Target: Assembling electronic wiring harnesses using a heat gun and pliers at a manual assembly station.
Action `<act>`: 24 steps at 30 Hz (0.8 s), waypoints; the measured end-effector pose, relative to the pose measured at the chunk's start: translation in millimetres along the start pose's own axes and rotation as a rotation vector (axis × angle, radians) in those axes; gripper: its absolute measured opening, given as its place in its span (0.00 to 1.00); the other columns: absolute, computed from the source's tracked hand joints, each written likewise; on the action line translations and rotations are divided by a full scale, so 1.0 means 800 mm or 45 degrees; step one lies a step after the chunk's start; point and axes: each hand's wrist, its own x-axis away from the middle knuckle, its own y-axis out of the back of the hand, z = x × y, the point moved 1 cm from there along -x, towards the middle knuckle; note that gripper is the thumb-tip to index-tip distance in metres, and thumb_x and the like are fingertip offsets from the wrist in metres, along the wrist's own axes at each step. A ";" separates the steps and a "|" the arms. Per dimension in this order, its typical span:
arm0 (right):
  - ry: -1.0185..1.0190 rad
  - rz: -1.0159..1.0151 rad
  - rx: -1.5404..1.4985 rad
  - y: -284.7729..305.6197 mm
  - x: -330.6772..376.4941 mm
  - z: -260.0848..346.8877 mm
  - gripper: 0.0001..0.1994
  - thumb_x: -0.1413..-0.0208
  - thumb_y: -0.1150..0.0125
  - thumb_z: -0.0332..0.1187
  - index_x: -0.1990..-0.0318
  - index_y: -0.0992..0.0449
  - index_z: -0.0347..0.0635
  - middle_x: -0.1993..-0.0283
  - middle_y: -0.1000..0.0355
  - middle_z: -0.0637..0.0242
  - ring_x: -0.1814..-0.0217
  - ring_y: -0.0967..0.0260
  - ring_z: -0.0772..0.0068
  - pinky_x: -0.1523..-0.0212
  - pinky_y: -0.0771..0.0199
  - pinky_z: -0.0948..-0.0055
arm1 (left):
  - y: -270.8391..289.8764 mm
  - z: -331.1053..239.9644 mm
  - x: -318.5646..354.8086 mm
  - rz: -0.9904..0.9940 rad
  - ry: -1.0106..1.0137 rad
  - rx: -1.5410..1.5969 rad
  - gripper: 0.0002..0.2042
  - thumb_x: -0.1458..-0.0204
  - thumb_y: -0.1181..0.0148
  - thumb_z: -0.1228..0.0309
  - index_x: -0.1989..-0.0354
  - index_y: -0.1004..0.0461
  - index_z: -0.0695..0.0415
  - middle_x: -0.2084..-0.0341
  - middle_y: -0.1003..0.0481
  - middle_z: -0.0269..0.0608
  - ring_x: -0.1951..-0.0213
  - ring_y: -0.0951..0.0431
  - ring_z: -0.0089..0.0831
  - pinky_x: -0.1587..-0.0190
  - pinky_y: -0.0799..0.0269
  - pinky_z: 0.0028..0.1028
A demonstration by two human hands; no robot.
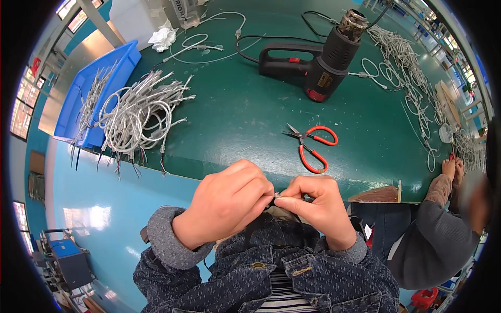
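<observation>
My left hand (pixel 229 201) and my right hand (pixel 318 203) meet in front of my jacket, just off the near edge of the green table. Both are closed in a pinch on a thin cable end (pixel 277 195), silvery at the tip with a dark part beside it. Fingers hide most of it. Beyond my right hand lie scissors (pixel 308 141) with red handles, their blades apart. A large bundle of clear-sheathed cables (pixel 141 117) with bare wire ends lies to the left, hanging partly over the table edge.
A blue tray (pixel 78 99) with more cables stands at the left. A black heat gun (pixel 329 62) stands nozzle up at the back, its cord trailing behind. Piled cables (pixel 402 57) run along the right side, where a co-worker's hands (pixel 453 169) are busy. Crumpled tissue (pixel 163 39) lies back left.
</observation>
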 end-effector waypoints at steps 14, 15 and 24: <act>-0.070 0.055 -0.172 0.000 -0.003 -0.006 0.07 0.50 0.35 0.27 0.74 0.25 0.33 0.80 0.34 0.76 0.77 0.43 0.89 0.78 0.46 0.82 | -0.005 0.023 -0.002 0.197 0.288 0.702 0.05 0.55 0.40 0.81 0.72 0.30 0.62 0.74 0.28 0.38 0.70 0.27 0.28 0.68 0.31 0.25; -0.082 0.052 -0.177 0.001 -0.003 -0.004 0.06 0.51 0.35 0.26 0.75 0.25 0.33 0.79 0.32 0.74 0.76 0.41 0.89 0.77 0.45 0.83 | -0.005 0.023 -0.003 0.218 0.336 0.755 0.04 0.54 0.41 0.81 0.71 0.30 0.63 0.73 0.28 0.38 0.69 0.27 0.26 0.67 0.30 0.24; -0.138 0.051 -0.343 0.003 -0.005 -0.010 0.04 0.51 0.36 0.24 0.73 0.24 0.34 0.77 0.30 0.73 0.75 0.38 0.88 0.76 0.42 0.84 | -0.005 0.032 -0.001 0.356 0.723 1.243 0.03 0.46 0.44 0.76 0.69 0.29 0.62 0.71 0.28 0.37 0.67 0.27 0.21 0.64 0.28 0.23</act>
